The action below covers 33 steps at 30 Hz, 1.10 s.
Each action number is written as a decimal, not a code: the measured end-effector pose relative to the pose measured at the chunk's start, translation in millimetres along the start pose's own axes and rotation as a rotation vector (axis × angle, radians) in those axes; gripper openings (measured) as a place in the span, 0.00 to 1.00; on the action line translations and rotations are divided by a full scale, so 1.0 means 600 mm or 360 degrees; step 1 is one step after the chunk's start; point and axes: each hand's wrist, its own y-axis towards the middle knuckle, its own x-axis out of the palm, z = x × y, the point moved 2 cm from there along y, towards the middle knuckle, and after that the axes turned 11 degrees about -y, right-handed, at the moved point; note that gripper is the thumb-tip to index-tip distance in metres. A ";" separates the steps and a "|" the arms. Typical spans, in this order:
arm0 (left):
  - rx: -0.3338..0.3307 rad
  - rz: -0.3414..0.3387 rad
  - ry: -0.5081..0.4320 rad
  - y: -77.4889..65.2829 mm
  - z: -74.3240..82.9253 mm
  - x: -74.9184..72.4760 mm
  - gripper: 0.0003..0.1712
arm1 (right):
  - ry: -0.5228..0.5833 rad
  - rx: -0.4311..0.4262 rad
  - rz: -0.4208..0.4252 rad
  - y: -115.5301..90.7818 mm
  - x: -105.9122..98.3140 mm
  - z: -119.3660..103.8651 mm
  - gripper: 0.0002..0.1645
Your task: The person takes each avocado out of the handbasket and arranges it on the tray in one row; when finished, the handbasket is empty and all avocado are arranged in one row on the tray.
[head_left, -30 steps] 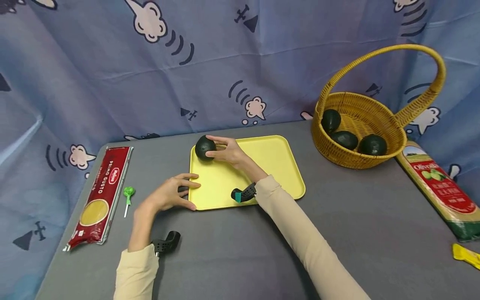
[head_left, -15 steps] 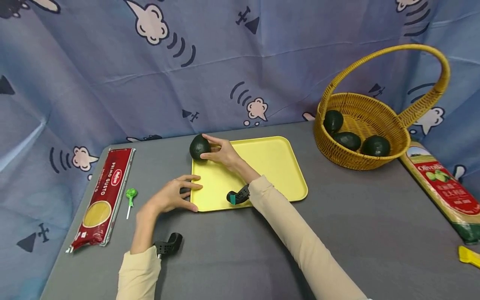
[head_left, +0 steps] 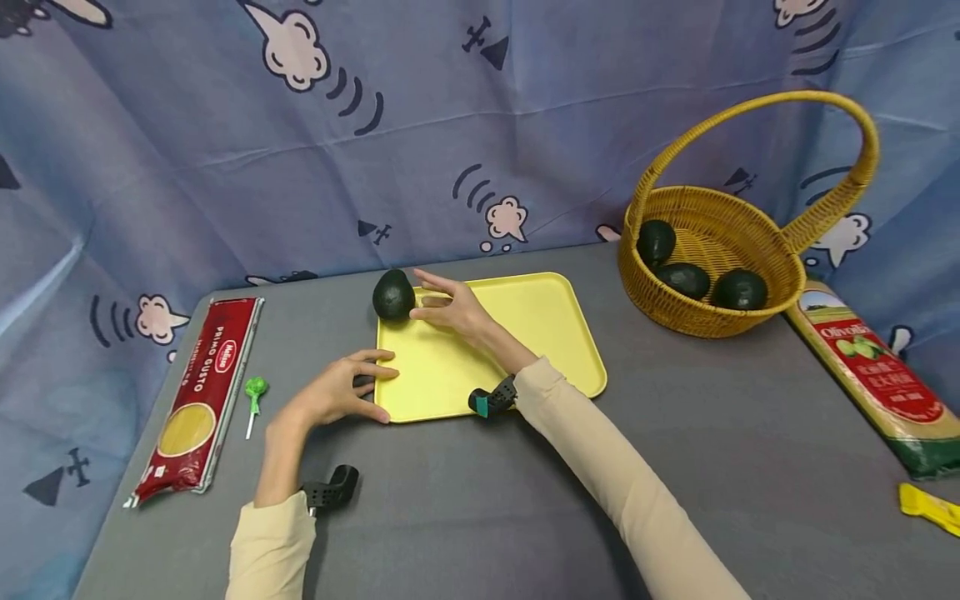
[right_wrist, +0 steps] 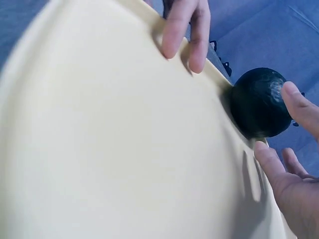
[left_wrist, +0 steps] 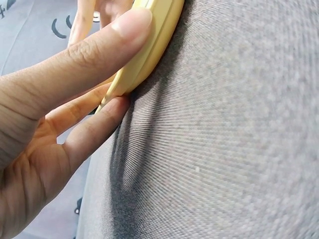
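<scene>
A dark green avocado [head_left: 393,294] sits at the far left corner of a yellow tray [head_left: 487,350], overlapping the rim in the head view. My right hand [head_left: 459,315] is just right of it, thumb and fingers spread apart; in the right wrist view its fingertips [right_wrist: 294,94] stand close around the avocado [right_wrist: 260,102], and light contact cannot be ruled out. At the tray's left edge, my left hand [head_left: 341,390] holds the rim. Its thumb [left_wrist: 132,27] lies on the tray wall in the left wrist view, while two fingers reach over the rim inside.
A wicker basket [head_left: 652,292] with several avocados stands back right, beside a green-and-red noodle pack [head_left: 873,375]. A yellow wrapper [head_left: 930,507] lies near the right edge. On the left are a red pasta pack [head_left: 198,392] and a green lollipop [head_left: 256,389].
The right hand first gripped the avocado and shifted it slightly left to the tray corner. Now its fingers have loosened and drawn back to the right. The left hand stays at the tray's edge.
</scene>
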 end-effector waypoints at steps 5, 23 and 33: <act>0.0043 -0.0004 -0.0015 0.000 0.000 0.002 0.36 | 0.0002 0.0010 0.0012 -0.043 -0.030 -0.003 0.39; 0.0064 -0.0015 -0.0044 -0.002 -0.001 0.002 0.36 | -0.0175 -0.0067 0.0228 -0.232 -0.214 0.010 0.36; 0.0085 -0.0033 -0.0081 -0.008 0.003 0.001 0.37 | -0.0164 -0.0132 0.0357 -0.355 -0.329 -0.009 0.35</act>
